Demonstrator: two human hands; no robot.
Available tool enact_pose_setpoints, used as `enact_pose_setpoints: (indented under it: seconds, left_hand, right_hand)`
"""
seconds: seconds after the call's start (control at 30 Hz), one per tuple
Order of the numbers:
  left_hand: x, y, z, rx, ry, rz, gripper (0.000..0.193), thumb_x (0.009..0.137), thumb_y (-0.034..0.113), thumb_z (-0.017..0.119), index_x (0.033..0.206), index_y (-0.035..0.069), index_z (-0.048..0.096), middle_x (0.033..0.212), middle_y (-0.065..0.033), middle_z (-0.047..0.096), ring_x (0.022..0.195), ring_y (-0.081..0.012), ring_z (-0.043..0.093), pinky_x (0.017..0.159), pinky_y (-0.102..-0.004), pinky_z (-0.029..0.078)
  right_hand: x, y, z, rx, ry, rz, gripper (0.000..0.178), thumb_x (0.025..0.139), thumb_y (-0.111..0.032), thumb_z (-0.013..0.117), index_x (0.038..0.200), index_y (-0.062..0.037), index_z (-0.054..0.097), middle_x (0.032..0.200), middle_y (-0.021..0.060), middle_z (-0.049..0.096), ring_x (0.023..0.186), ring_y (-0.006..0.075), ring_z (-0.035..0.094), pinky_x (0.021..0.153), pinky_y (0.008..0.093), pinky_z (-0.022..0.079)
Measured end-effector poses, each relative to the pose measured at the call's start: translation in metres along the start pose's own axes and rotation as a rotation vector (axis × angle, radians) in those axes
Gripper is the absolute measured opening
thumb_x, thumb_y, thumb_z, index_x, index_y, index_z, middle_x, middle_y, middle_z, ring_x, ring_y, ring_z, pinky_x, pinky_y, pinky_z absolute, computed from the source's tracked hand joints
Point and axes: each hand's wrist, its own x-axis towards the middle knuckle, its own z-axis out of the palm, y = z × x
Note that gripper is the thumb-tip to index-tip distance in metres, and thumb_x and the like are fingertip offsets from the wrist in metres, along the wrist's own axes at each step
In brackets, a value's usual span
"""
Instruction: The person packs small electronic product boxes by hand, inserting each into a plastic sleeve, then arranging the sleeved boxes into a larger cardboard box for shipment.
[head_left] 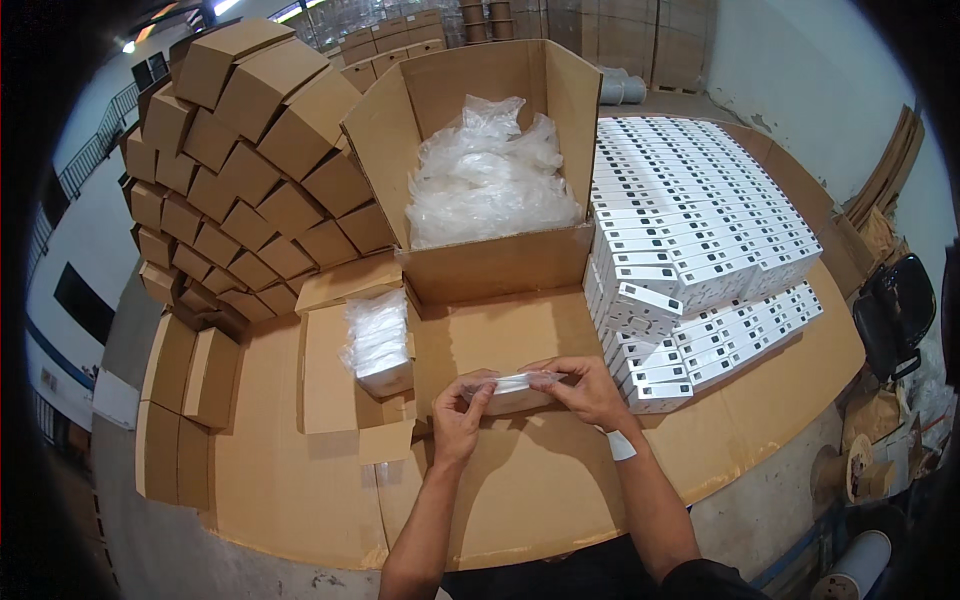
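Between my two hands, over the cardboard-covered table, is a small white box in a clear plastic bag [520, 398]. My left hand [460, 415] pinches its left end with thumb and fingers. At the other end, my right hand [588, 393] grips the plastic along the top edge. A white patch [621, 446] is on my right wrist. Just left of my left hand stands an open brown carton [332, 372], holding several bagged white boxes [381, 345] in a row. Ahead of my hands, a large open carton [495, 272] contains a heap of clear plastic bags [490, 185].
Rows of stacked white boxes [710, 215] fill the right side of the table [770, 420]. Brown cartons [250, 185] are piled high at the far left, with more upright cartons [180, 420] below them. A black chair [893, 310] is beyond the table's right edge.
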Motion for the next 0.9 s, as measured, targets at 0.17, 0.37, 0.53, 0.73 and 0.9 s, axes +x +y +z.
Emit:
enact_pose_setpoints:
  seconds: [0.17,0.37,0.53,0.73,0.9]
  left_hand:
    - [0.001,0.002,0.001,0.084,0.059,-0.021,0.015,0.099,0.014,0.073,0.107,0.001,0.073,0.103,-0.0022,0.072,0.094,-0.0090,0.062,0.087,-0.0260,0.049]
    - [0.003,0.005,0.006,0.075,0.144,-0.042,0.016,0.098,0.017,0.076,0.098,0.003,0.069,0.093,0.0010,0.068,0.086,-0.0064,0.059,0.080,-0.0249,0.049]
    - [0.005,0.006,0.012,0.057,0.160,-0.005,0.015,0.097,0.015,0.076,0.095,0.004,0.065,0.091,0.0015,0.067,0.082,-0.0046,0.058,0.074,-0.0224,0.048]
    - [0.010,-0.003,0.010,-0.016,0.218,-0.033,0.015,0.097,0.015,0.076,0.099,0.005,0.064,0.090,0.0023,0.067,0.078,-0.0028,0.058,0.067,-0.0196,0.046]
    - [0.011,-0.003,0.012,-0.052,0.196,-0.100,0.015,0.098,0.015,0.074,0.102,0.006,0.062,0.098,0.0000,0.067,0.090,-0.0080,0.061,0.082,-0.0245,0.048]
  right_hand:
    - [0.001,0.004,0.002,0.003,0.062,-0.004,0.014,0.096,-0.011,0.073,0.097,0.0034,0.074,0.105,0.0094,0.079,0.090,0.0091,0.066,0.081,0.0279,0.055]
    - [0.002,0.008,0.004,-0.031,0.119,-0.035,0.012,0.096,-0.004,0.072,0.087,-0.0011,0.064,0.102,0.0101,0.078,0.084,0.0077,0.064,0.073,0.0243,0.054]
    - [0.005,0.016,0.005,0.089,0.137,-0.062,0.015,0.093,-0.008,0.077,0.086,-0.0018,0.065,0.097,0.0067,0.078,0.086,0.0104,0.066,0.081,0.0293,0.054]
    - [0.004,-0.001,0.010,0.249,0.185,-0.183,0.021,0.091,0.000,0.076,0.111,-0.0008,0.070,0.126,0.0112,0.069,0.113,0.0166,0.064,0.089,0.0299,0.054]
    - [0.001,-0.002,-0.006,-0.158,-0.022,-0.275,0.022,0.089,-0.001,0.075,0.110,-0.0031,0.079,0.135,0.0106,0.065,0.122,0.0197,0.061,0.094,0.0324,0.053]
